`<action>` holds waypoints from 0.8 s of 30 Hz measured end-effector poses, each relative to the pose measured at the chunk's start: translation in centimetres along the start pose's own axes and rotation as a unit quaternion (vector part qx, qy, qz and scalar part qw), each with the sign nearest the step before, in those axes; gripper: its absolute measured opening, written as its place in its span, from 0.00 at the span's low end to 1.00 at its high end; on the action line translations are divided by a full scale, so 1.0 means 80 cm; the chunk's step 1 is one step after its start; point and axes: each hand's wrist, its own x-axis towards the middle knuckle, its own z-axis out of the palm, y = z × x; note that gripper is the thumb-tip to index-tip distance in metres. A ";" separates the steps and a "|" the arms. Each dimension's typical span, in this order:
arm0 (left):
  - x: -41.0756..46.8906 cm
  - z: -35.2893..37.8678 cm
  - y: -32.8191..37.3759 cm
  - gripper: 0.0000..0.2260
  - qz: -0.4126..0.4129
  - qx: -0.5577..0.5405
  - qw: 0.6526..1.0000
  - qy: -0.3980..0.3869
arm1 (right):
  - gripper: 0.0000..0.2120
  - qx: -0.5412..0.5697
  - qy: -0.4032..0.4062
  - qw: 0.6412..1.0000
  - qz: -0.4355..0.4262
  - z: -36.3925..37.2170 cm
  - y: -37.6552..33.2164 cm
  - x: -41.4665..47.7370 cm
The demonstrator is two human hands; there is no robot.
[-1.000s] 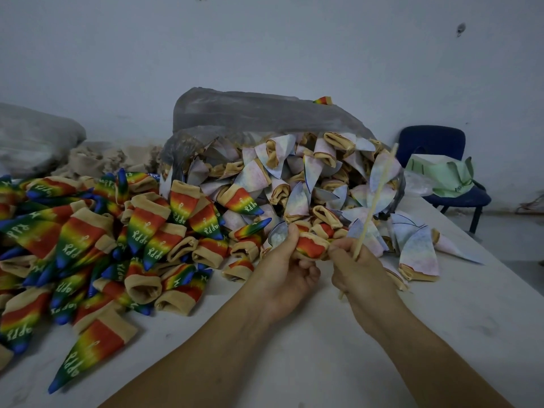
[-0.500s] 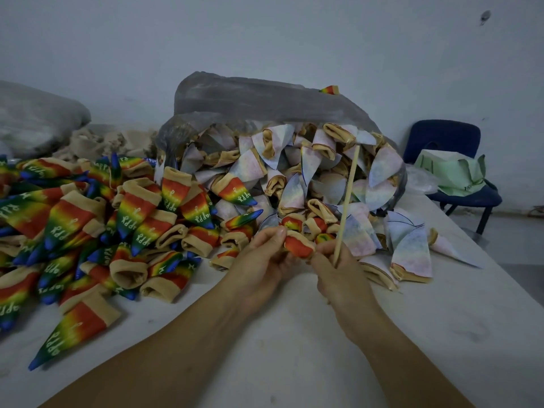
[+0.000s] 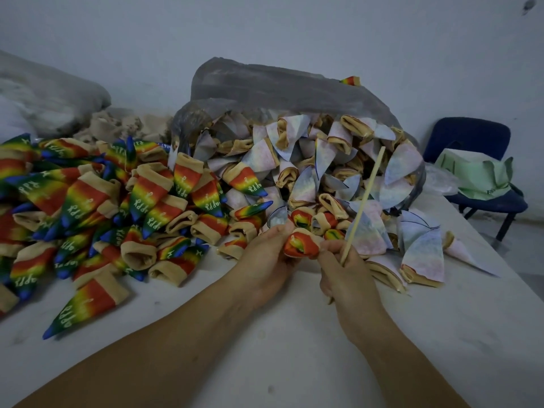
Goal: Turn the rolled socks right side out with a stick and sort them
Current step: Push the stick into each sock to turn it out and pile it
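Head view looks down on a white table (image 3: 294,343), where both hands meet over a partly turned sock (image 3: 301,245) with its red and rainbow side bulging out between them. The left hand (image 3: 266,260) pinches the sock's left end with curled fingers. The right hand (image 3: 348,278) grips its right end and also clasps a thin wooden stick (image 3: 365,198), which slants up and to the right. Just behind, pale inside-out socks (image 3: 297,187) spill from a grey plastic bag (image 3: 279,86). A heap of rainbow socks (image 3: 117,207) lies to the left. A blue chair (image 3: 471,136) carrying a green bundle (image 3: 477,178) stands well apart at the right.
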 end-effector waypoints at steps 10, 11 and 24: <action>0.005 -0.007 -0.005 0.08 0.044 0.083 0.994 0.063 | 0.10 -0.253 0.027 0.954 -0.159 0.029 -0.001 -0.005; 0.005 -0.006 -0.006 0.09 0.052 0.091 0.992 0.065 | 0.06 -0.250 0.031 0.954 -0.163 0.029 0.002 -0.001; 0.013 -0.026 0.024 0.07 0.304 0.436 0.827 0.183 | 0.09 -0.132 0.171 0.974 -0.073 0.053 0.003 0.033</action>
